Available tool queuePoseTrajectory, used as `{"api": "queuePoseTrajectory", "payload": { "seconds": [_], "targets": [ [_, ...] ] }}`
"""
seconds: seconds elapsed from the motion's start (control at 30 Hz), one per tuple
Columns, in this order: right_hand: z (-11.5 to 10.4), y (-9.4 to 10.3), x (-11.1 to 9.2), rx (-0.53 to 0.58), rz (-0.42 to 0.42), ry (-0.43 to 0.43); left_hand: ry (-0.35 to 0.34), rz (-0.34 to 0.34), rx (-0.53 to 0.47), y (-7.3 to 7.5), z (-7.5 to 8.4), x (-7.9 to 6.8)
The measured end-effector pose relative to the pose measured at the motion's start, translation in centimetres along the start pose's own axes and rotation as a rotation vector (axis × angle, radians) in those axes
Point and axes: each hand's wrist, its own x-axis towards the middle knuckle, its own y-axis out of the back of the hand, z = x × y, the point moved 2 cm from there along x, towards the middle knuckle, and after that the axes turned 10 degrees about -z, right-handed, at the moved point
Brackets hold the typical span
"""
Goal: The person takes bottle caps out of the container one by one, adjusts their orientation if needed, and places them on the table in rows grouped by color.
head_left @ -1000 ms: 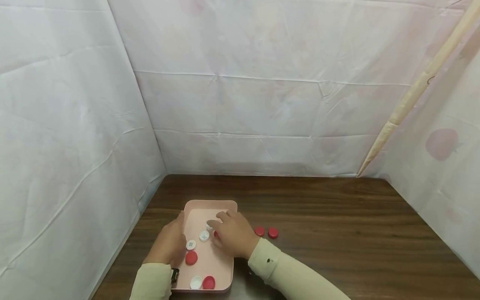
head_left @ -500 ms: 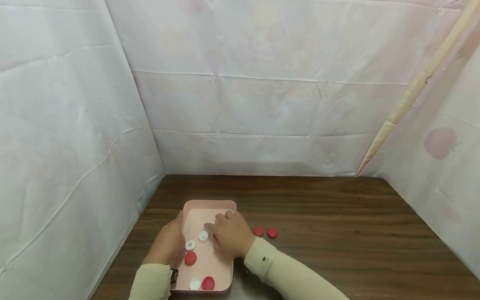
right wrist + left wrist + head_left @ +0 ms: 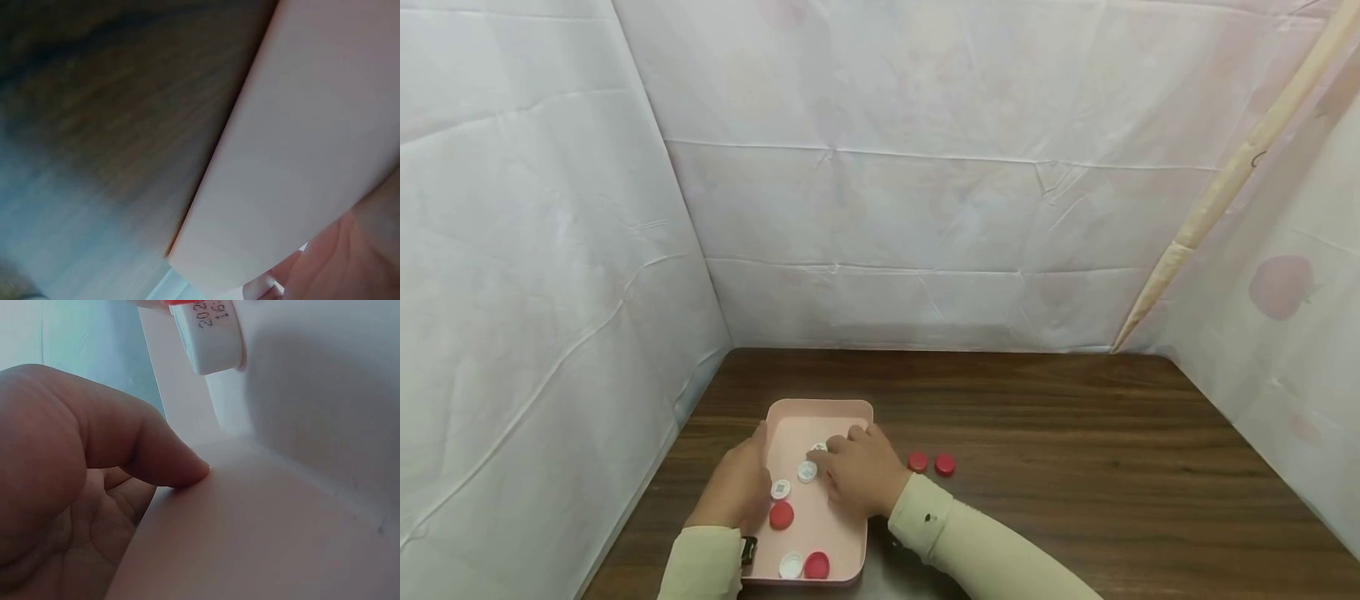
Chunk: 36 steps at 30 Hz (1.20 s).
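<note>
A pink tray (image 3: 820, 533) lies on the table, with several red and white bottle caps in it. My left hand (image 3: 736, 483) holds its left wall, the thumb (image 3: 169, 453) pressed on the inner side. My right hand (image 3: 863, 471) reaches over the right wall, its index fingertip right at a white cap (image 3: 820, 447). Another white cap (image 3: 807, 472) lies just below that finger. Part of a red cap is hidden under the right hand. Nearer the left hand are a white cap (image 3: 780, 490) and a red cap (image 3: 781, 515).
Two red caps (image 3: 931, 463) lie on the dark wooden table (image 3: 1075, 467), right of the tray. At the tray's near end sit an upturned white cap (image 3: 791, 565) and an upturned red cap (image 3: 817, 566). White sheeting (image 3: 887, 208) encloses the table at the back and sides.
My right index finger has lowered onto the white caps, and the upper one has shifted slightly away from me. The left hand stays on the tray wall.
</note>
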Motion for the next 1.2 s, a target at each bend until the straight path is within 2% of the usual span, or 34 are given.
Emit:
{"api": "queuePoseTrajectory", "payload": {
  "seconds": [0.43, 0.6, 0.87, 1.2],
  "targets": [
    [0.0, -0.4, 0.0, -0.036, -0.023, 0.002, 0.004, -0.002, -0.012, 0.0, 0.2, -0.2],
    [0.0, -0.4, 0.0, -0.073, 0.002, 0.007, -0.008, 0.001, 0.000, 0.0, 0.2, -0.1],
    [-0.1, -0.2, -0.1, -0.056, 0.033, -0.007, -0.015, 0.001, 0.019, 0.0, 0.3, -0.1],
    [-0.1, 0.7, -0.7, -0.047, 0.204, 0.002, 0.000, -0.005, -0.007, 0.1, 0.1, -0.2]
  ]
}}
